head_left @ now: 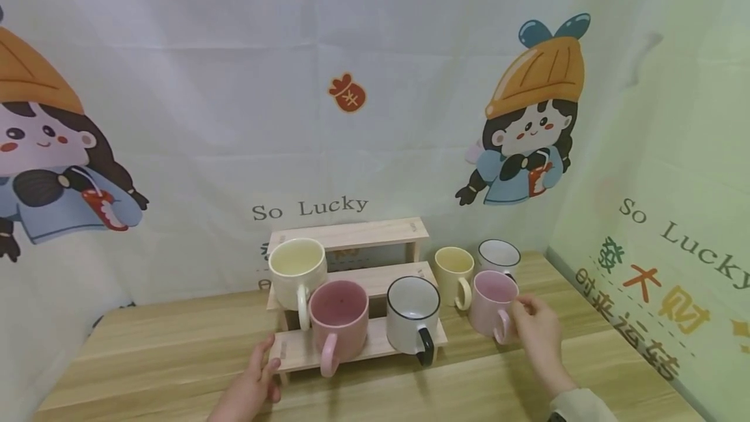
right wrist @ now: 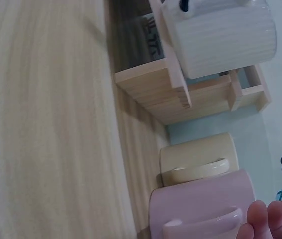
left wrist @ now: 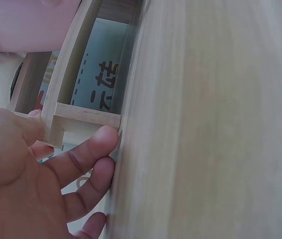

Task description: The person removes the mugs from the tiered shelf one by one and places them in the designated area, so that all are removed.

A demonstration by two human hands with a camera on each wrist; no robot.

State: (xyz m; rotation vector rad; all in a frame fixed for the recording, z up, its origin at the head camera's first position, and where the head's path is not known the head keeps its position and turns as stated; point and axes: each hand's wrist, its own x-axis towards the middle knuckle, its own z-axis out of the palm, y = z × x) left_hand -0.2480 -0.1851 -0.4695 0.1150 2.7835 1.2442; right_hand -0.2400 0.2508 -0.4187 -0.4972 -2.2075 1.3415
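Observation:
My left hand [head_left: 249,383] is at the left end of a three-step wooden rack [head_left: 357,234], fingertips against the end of its lowest step and leg. In the left wrist view that hand [left wrist: 56,174] has its fingers spread and slightly bent. On the lowest step stand a pink mug [head_left: 346,337] and a white black-rimmed mug [head_left: 404,331]; a cream mug [head_left: 287,285] stands on the middle one. My right hand [head_left: 538,331] has its fingertips at the right side of a second pink mug [head_left: 489,318] on the table, loosely bent beside its rim [right wrist: 247,186].
Behind that pink mug stand a pale yellow mug [head_left: 448,285] and another white dark-rimmed mug [head_left: 498,253], close together to the right of the rack. A printed cloth [head_left: 398,116] hangs behind the wooden table [head_left: 176,344] and along its right side.

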